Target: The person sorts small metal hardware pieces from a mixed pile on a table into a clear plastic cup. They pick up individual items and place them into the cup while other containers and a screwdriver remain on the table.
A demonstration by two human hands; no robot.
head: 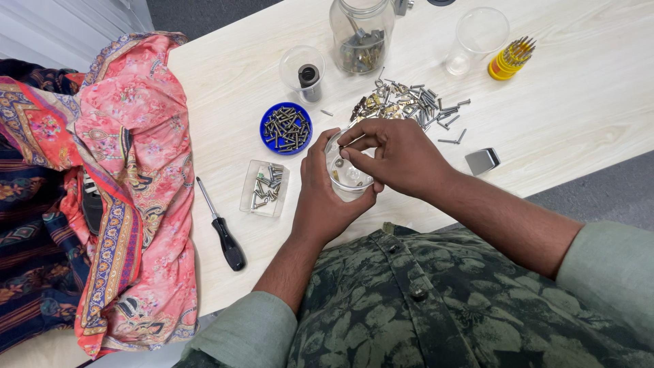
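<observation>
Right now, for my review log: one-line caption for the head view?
Left hand holds a clear cup while right hand reaches into it, beside a screw pile.

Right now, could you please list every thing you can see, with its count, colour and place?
small clear plastic cup: one, transparent, held at the table's near edge
loose metal screws and brass parts: one pile, silver and gold, beyond the hands
round blue lid of screws: one, blue, left of the hands
clear rectangular tray: one, holds screws, near the lid
black-handled screwdriver: one, left front
glass jar: one, clear, far edge
yellow bit holder: one, far right
patterned pink cloth: one, left
left hand: grips the cup
right hand: fingers at the cup's rim
</observation>
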